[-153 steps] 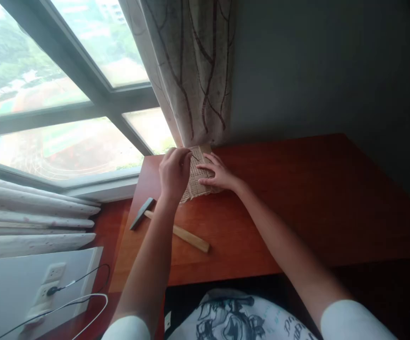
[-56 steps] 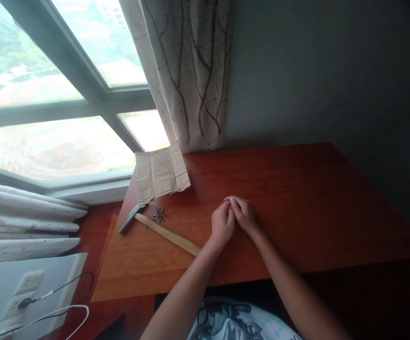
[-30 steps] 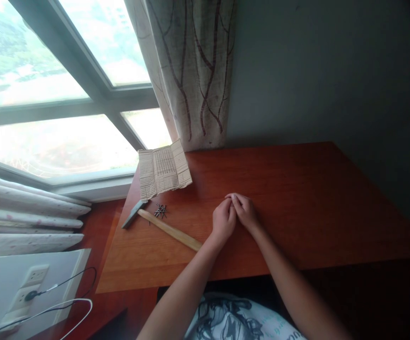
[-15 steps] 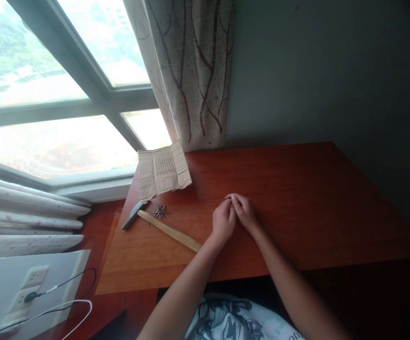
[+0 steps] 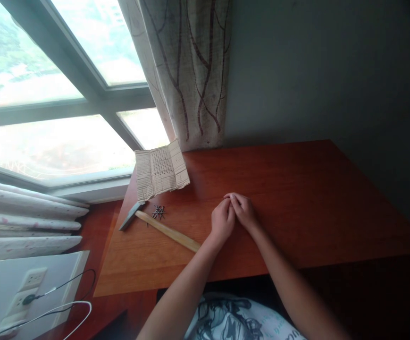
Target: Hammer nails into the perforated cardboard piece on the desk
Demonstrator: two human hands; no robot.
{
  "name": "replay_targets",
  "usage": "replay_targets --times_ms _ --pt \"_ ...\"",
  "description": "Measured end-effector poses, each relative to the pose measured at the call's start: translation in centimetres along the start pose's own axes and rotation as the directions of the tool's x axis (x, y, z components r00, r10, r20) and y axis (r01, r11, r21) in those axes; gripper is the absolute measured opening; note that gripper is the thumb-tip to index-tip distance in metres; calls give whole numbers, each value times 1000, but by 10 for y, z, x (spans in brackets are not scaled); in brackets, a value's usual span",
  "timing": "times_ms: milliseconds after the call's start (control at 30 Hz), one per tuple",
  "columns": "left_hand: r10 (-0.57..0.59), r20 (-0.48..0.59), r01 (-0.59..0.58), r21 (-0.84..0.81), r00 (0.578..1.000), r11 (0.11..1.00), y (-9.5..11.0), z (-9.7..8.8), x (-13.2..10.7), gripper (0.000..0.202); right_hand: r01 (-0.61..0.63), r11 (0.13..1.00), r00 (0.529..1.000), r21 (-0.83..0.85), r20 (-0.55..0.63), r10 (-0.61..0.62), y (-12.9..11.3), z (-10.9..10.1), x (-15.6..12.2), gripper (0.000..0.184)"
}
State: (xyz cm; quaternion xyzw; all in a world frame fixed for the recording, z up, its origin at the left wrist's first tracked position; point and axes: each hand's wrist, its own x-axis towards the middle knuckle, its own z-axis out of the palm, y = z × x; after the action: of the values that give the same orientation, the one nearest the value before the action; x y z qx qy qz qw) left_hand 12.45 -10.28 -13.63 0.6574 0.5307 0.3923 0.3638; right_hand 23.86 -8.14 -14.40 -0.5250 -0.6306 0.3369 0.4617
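My left hand (image 5: 222, 221) and my right hand (image 5: 244, 211) rest together over the wooden table (image 5: 307, 203), fingers folded in and touching at the tips. Both are closed, and no object shows in them. To their left lies a hammer (image 5: 167, 230) with a pale wooden handle; its grey metal head points to the far left, and the handle's end reaches my left wrist. A small heap of dark nails (image 5: 158, 211) sits just behind the handle. Behind the nails stands a creased piece of cardboard (image 5: 162, 170) with rows of small holes.
A window (image 5: 66, 94) and a patterned curtain (image 5: 197, 71) border the table's far left. Lower left, a wall socket (image 5: 29, 298) has a black plug and cables (image 5: 87, 302). A grey wall (image 5: 314, 71) rises behind the table.
The view has shifted very slightly, so everything sits a little further left. My hands stay folded together in the same place on the table.
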Motion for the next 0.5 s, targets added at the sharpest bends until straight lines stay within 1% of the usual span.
replay_targets --times_ms 500 --pt "-3 0 3 14 1000 1000 -2 0 0 21 2 1000 1000 3 -5 -2 2 0 0 40"
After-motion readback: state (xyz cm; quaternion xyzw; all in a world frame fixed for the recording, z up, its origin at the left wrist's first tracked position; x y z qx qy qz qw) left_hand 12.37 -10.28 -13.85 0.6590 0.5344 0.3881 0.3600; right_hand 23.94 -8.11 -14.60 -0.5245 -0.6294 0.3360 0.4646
